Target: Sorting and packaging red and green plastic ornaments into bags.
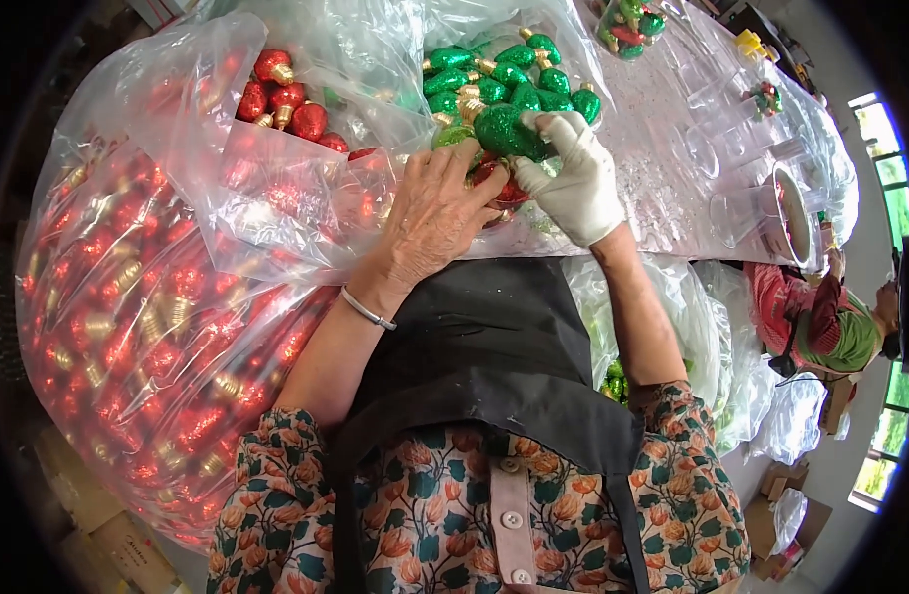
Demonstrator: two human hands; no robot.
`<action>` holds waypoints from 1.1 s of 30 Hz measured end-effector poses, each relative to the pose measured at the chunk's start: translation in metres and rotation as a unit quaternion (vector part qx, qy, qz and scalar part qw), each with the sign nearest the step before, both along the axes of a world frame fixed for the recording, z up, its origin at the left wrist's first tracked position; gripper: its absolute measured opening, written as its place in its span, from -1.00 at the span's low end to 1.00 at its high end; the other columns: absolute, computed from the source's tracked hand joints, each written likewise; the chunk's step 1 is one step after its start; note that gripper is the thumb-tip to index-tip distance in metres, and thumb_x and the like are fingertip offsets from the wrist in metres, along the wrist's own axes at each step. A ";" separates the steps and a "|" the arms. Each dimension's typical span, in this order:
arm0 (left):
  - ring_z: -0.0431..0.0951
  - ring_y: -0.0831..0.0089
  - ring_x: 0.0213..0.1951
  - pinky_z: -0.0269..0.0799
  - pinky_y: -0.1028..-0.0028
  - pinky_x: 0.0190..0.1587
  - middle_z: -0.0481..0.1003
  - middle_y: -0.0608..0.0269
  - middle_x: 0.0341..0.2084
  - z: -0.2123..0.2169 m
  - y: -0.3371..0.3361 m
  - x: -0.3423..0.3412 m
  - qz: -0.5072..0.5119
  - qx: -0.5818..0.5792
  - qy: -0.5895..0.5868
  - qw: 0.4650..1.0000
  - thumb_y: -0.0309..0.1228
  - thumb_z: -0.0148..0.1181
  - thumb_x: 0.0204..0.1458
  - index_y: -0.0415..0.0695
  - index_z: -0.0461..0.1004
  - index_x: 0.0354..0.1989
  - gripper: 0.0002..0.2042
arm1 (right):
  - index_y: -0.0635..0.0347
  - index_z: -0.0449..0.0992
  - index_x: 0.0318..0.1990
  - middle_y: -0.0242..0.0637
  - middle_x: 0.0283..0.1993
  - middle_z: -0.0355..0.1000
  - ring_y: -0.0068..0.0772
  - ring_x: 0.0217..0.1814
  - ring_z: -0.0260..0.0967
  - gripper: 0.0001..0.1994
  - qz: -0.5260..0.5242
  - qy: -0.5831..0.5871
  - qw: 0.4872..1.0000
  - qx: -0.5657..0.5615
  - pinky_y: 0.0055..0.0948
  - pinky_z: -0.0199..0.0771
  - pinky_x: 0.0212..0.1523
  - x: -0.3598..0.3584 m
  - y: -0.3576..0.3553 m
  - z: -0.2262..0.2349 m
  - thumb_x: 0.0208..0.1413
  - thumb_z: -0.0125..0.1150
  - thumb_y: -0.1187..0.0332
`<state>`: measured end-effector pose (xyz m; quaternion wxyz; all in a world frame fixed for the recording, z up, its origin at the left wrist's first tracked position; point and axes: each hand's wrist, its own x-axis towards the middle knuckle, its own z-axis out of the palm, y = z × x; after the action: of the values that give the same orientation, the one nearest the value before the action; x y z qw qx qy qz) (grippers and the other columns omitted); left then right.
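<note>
My left hand (436,203), bare and with a bracelet at the wrist, curls its fingers around a mostly hidden clear tub of bulb ornaments (512,190), where red and light green glitter shows. Between the gloved fingers and thumb of my right hand (576,180) is a dark green glitter bulb ornament (509,132), held right above the tub. Just beyond it, many green bulb ornaments (514,74) with gold caps lie in an open plastic bag. Red bulb ornaments (308,121) show through another bag's opening to the left.
A huge clear bag of red ornaments (138,337) bulges on the left. Clear plastic tubs (741,213) stand on the table's right side, and a filled tub (629,28) at the back. A person (820,317) is at the far right. Bags hang below the table edge.
</note>
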<state>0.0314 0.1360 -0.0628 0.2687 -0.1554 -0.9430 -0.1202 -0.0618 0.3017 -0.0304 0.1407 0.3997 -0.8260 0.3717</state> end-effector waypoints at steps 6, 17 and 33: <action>0.34 0.21 -0.03 0.23 0.28 -0.04 0.34 0.03 -0.06 0.001 0.000 -0.009 -0.015 0.014 0.003 1.000 -0.12 0.17 -0.02 -0.13 0.38 0.04 -0.52 | 0.12 0.50 -0.12 -0.23 -0.24 0.42 -0.13 -0.06 0.38 -0.68 -0.004 0.036 0.985 0.166 -0.26 0.35 -0.02 -0.021 0.012 0.016 -0.06 0.26 0.28; 0.34 0.18 -0.01 0.23 0.27 0.00 0.36 0.13 0.07 0.010 0.006 -0.031 0.039 -0.017 -0.065 0.997 -0.08 0.12 0.04 -0.20 0.32 0.14 -0.44 | 0.06 0.51 -0.11 -0.29 -0.17 0.45 -0.21 0.01 0.34 -0.68 0.012 0.010 1.000 0.021 -0.16 0.32 -0.08 -0.032 0.016 -0.029 -0.02 0.23 0.19; 0.41 0.12 -0.02 0.23 0.21 0.02 0.32 -0.06 0.08 0.007 0.002 -0.032 0.074 0.150 -0.062 0.984 -0.06 0.35 -0.15 -0.27 0.10 0.23 -0.16 | 0.12 0.48 -0.05 -0.03 -0.18 0.50 0.00 -0.11 0.45 -0.60 0.063 0.092 0.971 0.211 -0.17 0.42 -0.08 -0.077 -0.046 0.024 -0.02 0.20 0.13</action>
<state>-0.0002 0.1382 -0.0555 0.2383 -0.0355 -0.9378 -0.2499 -0.1391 0.2560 -0.0066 0.1044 0.5037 -0.8427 0.1586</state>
